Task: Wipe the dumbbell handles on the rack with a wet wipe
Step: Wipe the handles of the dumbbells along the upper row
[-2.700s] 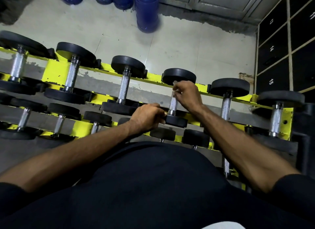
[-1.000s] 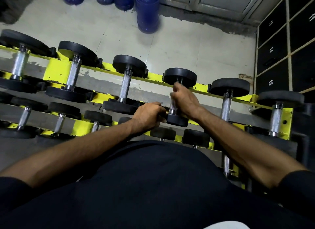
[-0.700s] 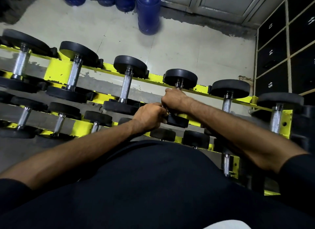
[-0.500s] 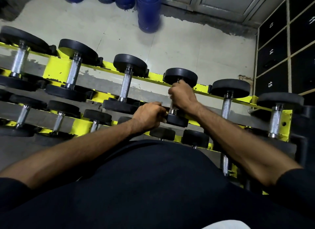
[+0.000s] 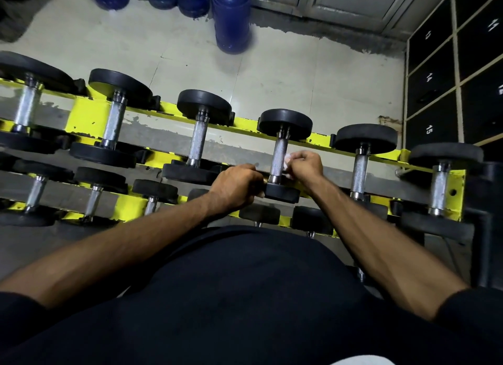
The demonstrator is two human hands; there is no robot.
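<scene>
The rack [image 5: 89,119] crosses the middle of the frame from left to right. Six dumbbells [image 5: 200,136] lie in a row on its upper tier, with more on the tier below, nearer me. At centre my left grip [image 5: 236,186] holds the near head of the fourth dumbbell [image 5: 283,193]. My right grip [image 5: 306,164], pinching the wet wipe [image 5: 287,163], sits just right of its handle [image 5: 280,155]. Water jugs [image 5: 231,19] stand on the floor [image 5: 299,73] at upper centre, with lockers [image 5: 432,79] at upper right.

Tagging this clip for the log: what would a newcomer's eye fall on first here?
The bright yellow rack crossing the middle, lined with black-headed dumbbells with chrome grips. At its centre the right hand pinches a white wet wipe beside one handle, while the left hand grips that dumbbell's near head. Dark blue water jugs stand on the pale floor at the top.
</scene>
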